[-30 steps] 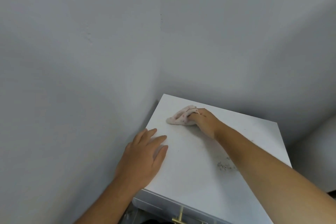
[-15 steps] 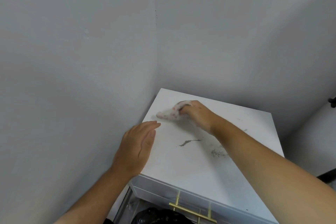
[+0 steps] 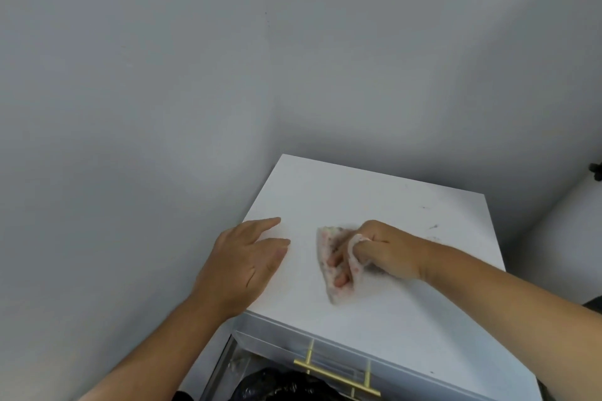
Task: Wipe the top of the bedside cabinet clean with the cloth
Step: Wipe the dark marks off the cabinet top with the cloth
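The white bedside cabinet top (image 3: pixel 342 192) fills the lower middle of the head view, set into a room corner. My right hand (image 3: pixel 384 249) presses a small pale cloth with pink specks (image 3: pixel 329 257) flat on the middle of the top, fingers curled around it. My left hand (image 3: pixel 247 260) rests palm down on the top's left front edge, fingers spread, a short gap left of the cloth. A few dark dust marks (image 3: pixel 433 226) lie on the right part of the top.
Grey walls meet just behind the cabinet's far left corner. A brass drawer handle (image 3: pixel 335 374) shows on the cabinet front below. A black plastic bag (image 3: pixel 277 387) lies in an open space under it. A dark object (image 3: pixel 597 171) sticks out at the right edge.
My right hand has dragged the cloth from the far left corner toward the front middle of the top; the dark streak and dust patch seen earlier are gone. My left hand stays at the left edge.
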